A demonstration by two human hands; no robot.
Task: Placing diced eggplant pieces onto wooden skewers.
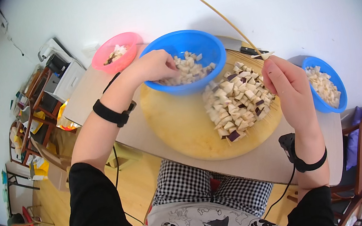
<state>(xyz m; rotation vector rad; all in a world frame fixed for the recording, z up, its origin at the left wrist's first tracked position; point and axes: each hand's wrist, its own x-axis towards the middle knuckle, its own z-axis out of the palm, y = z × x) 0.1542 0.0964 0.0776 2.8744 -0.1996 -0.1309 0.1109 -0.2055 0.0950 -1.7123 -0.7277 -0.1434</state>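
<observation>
My left hand [158,65] reaches into a large blue plastic bowl [205,40] of diced eggplant [189,67]; its fingertips are among the cubes, and whether they grip one is hidden. My right hand [286,85] holds a bamboo skewer [228,22], raised with its long bare end up and to the left. A pale eggplant piece [266,55] sits on the skewer just above my thumb. Beneath, a heap of skewered eggplant cubes [237,98], some with purple skin, lies on the round yellowish cutting board [172,125]. The bowl rests on the board's far side.
A knife [229,42] with a black handle and several bare skewers [242,57] lie behind the heap. A smaller blue bowl [345,101] of pale diced pieces stands right; a pink bowl [108,67] with food stands left. The table [92,91] meets a white wall. Cables hang from both wrist straps.
</observation>
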